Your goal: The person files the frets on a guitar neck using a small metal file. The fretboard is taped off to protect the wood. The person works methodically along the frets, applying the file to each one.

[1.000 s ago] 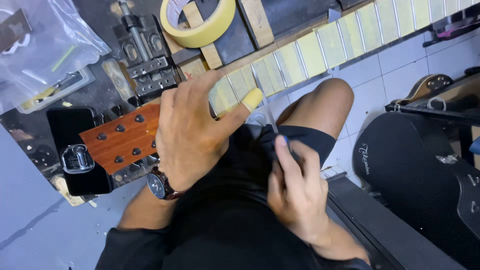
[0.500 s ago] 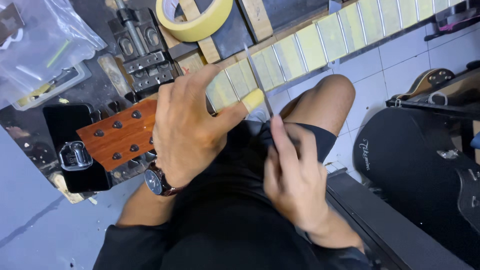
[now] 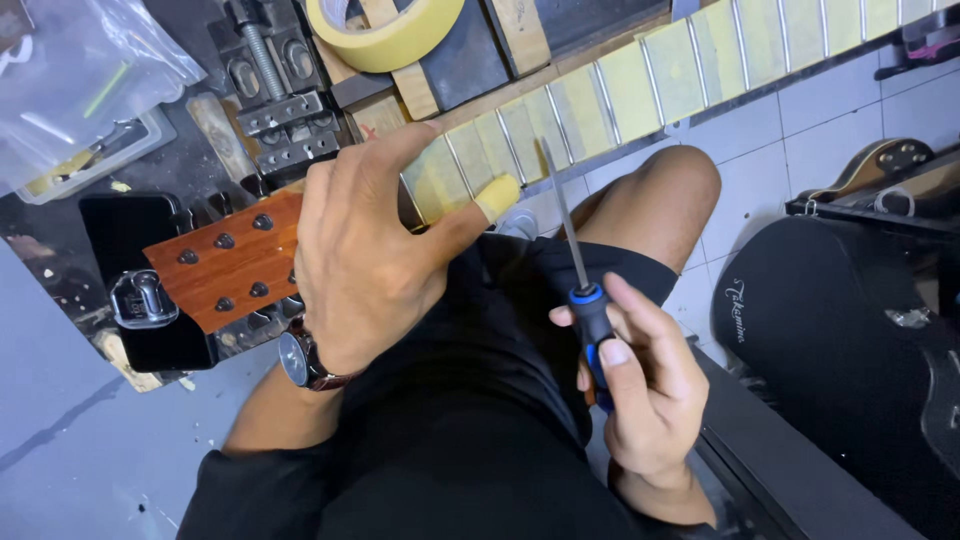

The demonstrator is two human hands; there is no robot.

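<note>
One file (image 3: 563, 205) — two hands (image 3: 365, 255)

A clear plastic bag (image 3: 75, 75) lies at the far left of the bench, crumpled and glossy, with yellow and green bits showing through it. Just under it sits a shallow clear plastic tray (image 3: 100, 160). On the right, a black rounded case (image 3: 830, 340) carries a small pale printed label (image 3: 738, 312) on its near-left face.
</note>
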